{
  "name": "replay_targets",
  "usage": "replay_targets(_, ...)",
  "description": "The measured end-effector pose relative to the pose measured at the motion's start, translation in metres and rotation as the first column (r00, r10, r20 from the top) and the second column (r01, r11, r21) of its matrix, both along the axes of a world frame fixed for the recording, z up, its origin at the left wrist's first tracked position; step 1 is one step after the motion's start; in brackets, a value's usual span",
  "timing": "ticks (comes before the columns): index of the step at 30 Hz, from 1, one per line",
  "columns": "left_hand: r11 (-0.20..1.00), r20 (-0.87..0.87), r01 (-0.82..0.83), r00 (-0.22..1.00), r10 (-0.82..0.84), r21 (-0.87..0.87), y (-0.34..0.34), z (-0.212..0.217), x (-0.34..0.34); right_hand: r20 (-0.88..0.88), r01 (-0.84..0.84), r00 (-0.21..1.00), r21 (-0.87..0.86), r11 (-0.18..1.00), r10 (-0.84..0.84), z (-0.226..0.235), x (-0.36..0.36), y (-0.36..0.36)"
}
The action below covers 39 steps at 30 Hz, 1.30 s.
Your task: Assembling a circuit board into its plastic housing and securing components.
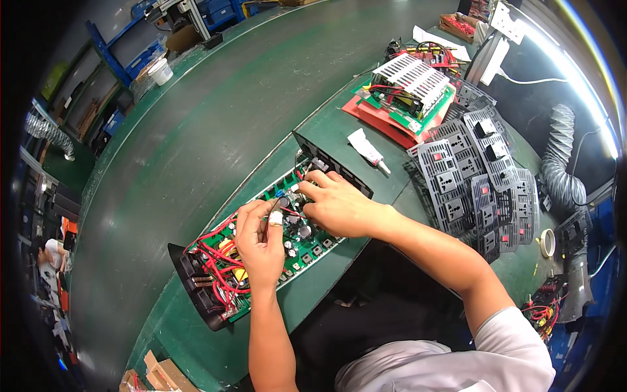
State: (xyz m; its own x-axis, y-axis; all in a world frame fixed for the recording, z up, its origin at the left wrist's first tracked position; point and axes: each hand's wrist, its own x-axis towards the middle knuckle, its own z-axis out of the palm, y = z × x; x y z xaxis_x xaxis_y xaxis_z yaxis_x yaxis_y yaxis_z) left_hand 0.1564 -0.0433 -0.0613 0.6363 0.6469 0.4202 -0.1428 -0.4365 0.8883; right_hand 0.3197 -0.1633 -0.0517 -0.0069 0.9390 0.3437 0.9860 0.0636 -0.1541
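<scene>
A long green circuit board (304, 259) lies slantwise on the green bench in front of me, with capacitors and thick red wires (215, 261) along it. A black end panel with fans (193, 287) stands at its near left end, and a black socket panel (336, 171) at the far right end. Over the middle of the board, my left hand (258, 238) is closed in a pinch, white tape round one digit; a thin dark wire runs by its fingertips. My right hand (339, 206) curls its fingers down among the parts near the socket panel. Its fingertips are partly hidden.
A white tube (367, 150) lies beyond the socket panel. At the back right, another board with a white slotted cover (411, 81) sits on red trays (379, 121). Many grey socket panels (450, 176) are piled at right, near a tape roll (547, 242). A cardboard box (163, 372) stands lower left.
</scene>
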Motion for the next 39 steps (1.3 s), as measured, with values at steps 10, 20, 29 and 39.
replay_targets(10,0.999,-0.024,0.031,0.999,-0.031,0.018,0.002,0.001,0.005,0.081,0.063,0.995,-0.101,0.993,-0.055,0.004,-0.002,0.000)
replay_targets(20,0.944,-0.159,0.042,0.987,0.011,0.328,-0.013,0.018,-0.005,-0.819,0.087,0.567,0.162,0.983,0.085,0.036,0.026,-0.002)
replay_targets(29,0.916,-0.208,0.069,0.978,0.016,0.395,-0.015,0.010,0.001,-0.539,-0.028,0.837,-0.217,0.976,-0.096,0.065,0.008,-0.028)
replay_targets(39,0.803,-0.031,-0.128,0.983,0.180,0.582,-0.019,0.011,0.001,-0.848,-0.228,0.522,-0.242,0.943,-0.091,0.039,0.003,-0.012)
